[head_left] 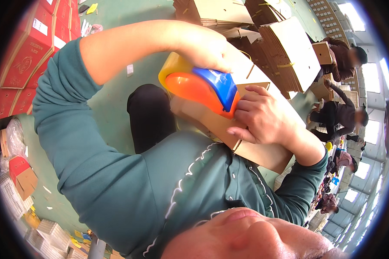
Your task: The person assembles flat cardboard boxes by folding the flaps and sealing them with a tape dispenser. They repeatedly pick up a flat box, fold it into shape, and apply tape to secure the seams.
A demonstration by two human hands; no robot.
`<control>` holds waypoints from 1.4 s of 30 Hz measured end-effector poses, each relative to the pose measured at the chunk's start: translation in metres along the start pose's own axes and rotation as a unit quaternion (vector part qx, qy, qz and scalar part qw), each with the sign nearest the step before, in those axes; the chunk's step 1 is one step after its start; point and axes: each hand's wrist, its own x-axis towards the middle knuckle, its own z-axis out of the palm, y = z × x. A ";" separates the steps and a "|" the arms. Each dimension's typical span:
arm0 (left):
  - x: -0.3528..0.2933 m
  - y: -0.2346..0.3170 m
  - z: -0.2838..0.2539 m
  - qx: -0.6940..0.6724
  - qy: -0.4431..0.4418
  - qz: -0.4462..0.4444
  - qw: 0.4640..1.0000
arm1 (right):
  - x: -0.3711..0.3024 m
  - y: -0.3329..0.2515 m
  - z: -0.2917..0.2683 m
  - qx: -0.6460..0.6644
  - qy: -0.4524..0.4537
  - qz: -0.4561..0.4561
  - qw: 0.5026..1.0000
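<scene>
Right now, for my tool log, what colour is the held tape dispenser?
The tape dispenser is orange and blue, shown in the head view.

Tape dispenser (192,88) is between the left hand (209,52) and right hand (263,114), over a carton (263,154). Box stack (30,60) way off left, crates (52,235) back left, cardboard piles (285,56) ahead to the right, people (340,115) farther right.

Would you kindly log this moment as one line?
left hand: holding tape dispenser | right hand: at its blue end | beneath: cardboard box
</scene>
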 end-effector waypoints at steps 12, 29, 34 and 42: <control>0.061 -0.081 -0.034 0.031 0.245 -0.068 0.967 | -0.003 0.008 0.000 -0.019 -0.097 0.057 0.993; 0.311 -0.249 0.049 0.126 0.516 -0.154 0.833 | -0.010 0.023 -0.001 0.050 0.031 -0.002 0.998; 0.188 -0.157 0.034 0.004 0.606 0.163 0.778 | -0.051 0.053 -0.058 0.196 0.222 -0.008 0.955; 0.039 0.052 0.095 0.039 0.357 0.433 0.827 | -0.134 -0.052 -0.013 -0.029 0.098 0.249 0.963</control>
